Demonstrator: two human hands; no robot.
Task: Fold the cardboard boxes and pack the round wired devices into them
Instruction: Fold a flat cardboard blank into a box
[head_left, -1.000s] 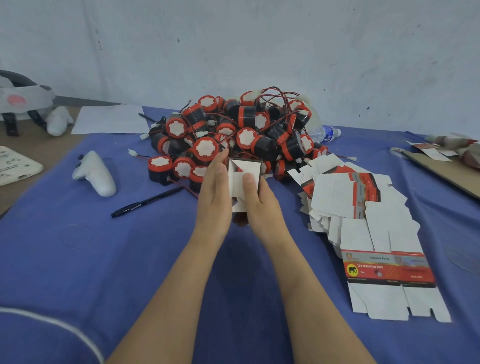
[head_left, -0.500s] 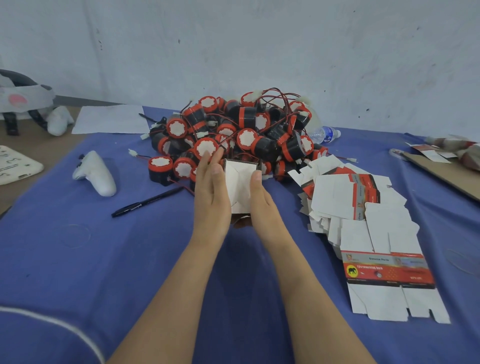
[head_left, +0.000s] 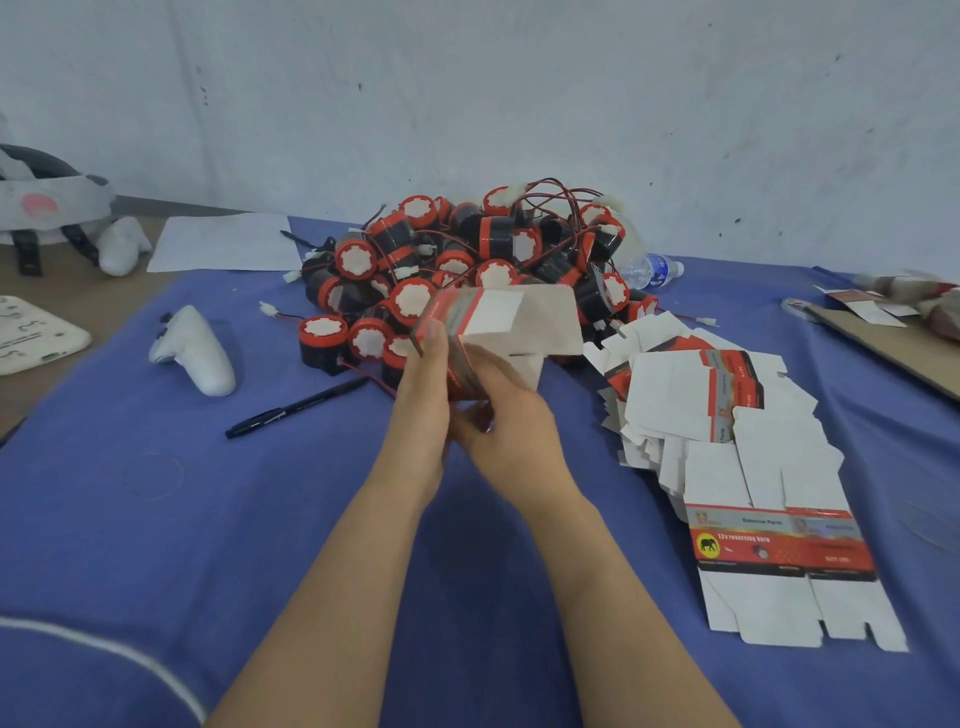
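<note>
box (head_left: 519, 325) now tipped sideways | left hand (head_left: 423, 400), right hand (head_left: 511, 418): fingers clasp its lower end

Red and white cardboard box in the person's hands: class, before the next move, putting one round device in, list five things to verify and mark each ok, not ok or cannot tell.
1. Box held: ok; the left hand and the right hand both grip the red and white cardboard box.
2. One end open: ok, it seems; a white flap sticks out unfolded.
3. Other end closed: cannot tell; the hands hide it.
4. Devices near: ok; the pile of round black and red wired devices lies just behind the box.
5. A hand free to pick one: not ok; both are occupied.
</note>
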